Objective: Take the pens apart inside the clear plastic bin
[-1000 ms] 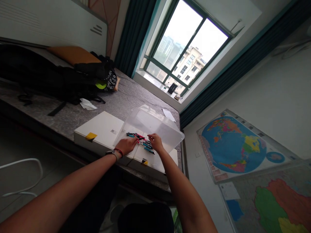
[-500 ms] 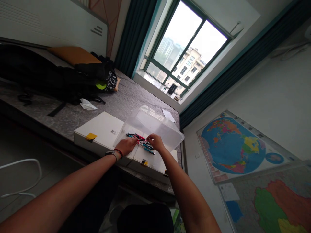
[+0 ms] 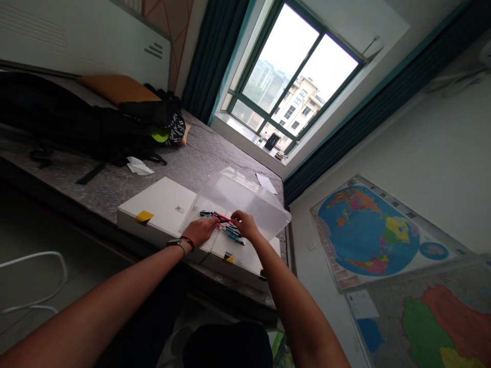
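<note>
My left hand (image 3: pixel 201 231), with a watch and a red band at the wrist, closes on one end of a dark pen (image 3: pixel 224 221). At the pen's other end, the fingers of my right hand (image 3: pixel 244 225) pinch together; the tip between them is too small to make out. Beneath and around both hands lie several loose pens (image 3: pixel 235 234) in blue, red and black, on top of white boxes (image 3: pixel 251 257). Just behind them a clear plastic bin (image 3: pixel 245 190) lies tipped, its opening toward me.
Another white box part (image 3: pixel 161 197) with a yellow-black tab extends left. The boxes rest on a grey mattress (image 3: pixel 215 145). Farther left are a black bag (image 3: pixel 76 117) and crumpled paper (image 3: pixel 139 166). A paper sheet (image 3: pixel 266 183) lies behind the bin. A world map (image 3: pixel 368 230) hangs right.
Both hands keep almost the same place, with the pen between them at nearly the same spot. The view shifts very slightly.
</note>
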Demonstrator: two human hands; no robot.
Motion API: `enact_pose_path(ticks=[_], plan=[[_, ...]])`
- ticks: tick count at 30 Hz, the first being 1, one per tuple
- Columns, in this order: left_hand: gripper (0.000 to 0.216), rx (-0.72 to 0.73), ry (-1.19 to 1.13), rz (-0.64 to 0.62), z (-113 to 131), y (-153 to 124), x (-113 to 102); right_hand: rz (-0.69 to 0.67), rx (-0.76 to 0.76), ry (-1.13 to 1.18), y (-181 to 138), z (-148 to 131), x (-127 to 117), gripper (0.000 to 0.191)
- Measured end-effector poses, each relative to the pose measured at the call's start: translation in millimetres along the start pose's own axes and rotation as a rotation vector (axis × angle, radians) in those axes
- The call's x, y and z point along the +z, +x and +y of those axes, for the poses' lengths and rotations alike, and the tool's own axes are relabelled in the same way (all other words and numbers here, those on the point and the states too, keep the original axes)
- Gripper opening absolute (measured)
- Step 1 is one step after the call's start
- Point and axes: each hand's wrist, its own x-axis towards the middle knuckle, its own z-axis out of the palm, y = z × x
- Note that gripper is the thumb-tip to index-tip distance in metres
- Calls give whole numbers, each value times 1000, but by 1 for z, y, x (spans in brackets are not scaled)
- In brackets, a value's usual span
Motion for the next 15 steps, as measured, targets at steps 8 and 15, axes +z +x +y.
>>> enact_pose_path(ticks=[8, 15], plan=[[33, 3, -22, 14, 0, 0, 0, -25, -20, -26, 3, -2, 3, 15], [32, 7, -11, 21, 1, 0, 0, -41, 36, 1, 3, 0, 3, 9]])
